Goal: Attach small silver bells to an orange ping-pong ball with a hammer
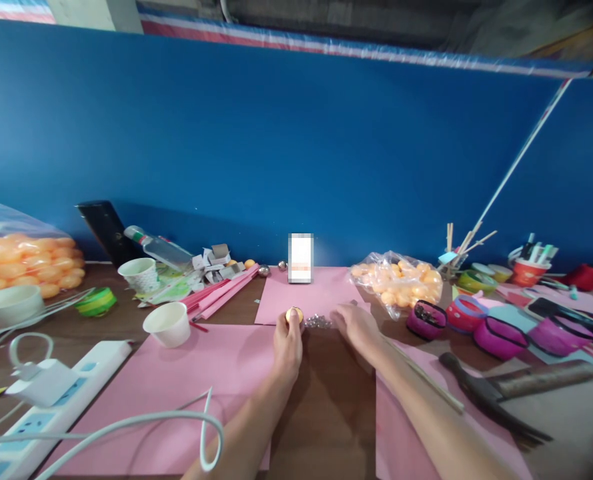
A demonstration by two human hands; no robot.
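My left hand (pixel 288 343) is closed around a small yellow-orange ball, apparently a ping-pong ball (pixel 294 315), with the thumb pressed on its near side. Between my hands lies a little heap of small shiny metal pieces (pixel 319 321), too small to name exactly. My right hand (pixel 359 328) is low over the table just right of that heap, its fingers reaching toward the pieces; I see nothing held in them. A pink sheet (pixel 309 293) lies beyond both hands, and a phone-like thing with a blurred bright screen (pixel 301 259) stands on it.
Bagged orange balls (pixel 401 280) sit to the right, with purple fabric bands (pixel 501 337) and a hammer (pixel 501 390) nearer. At left are a white paper cup (pixel 167 325), pink strips (pixel 226 293), a power strip (pixel 66 400) and a looping white cable (pixel 166 415). A blue partition (pixel 296 147) closes the back.
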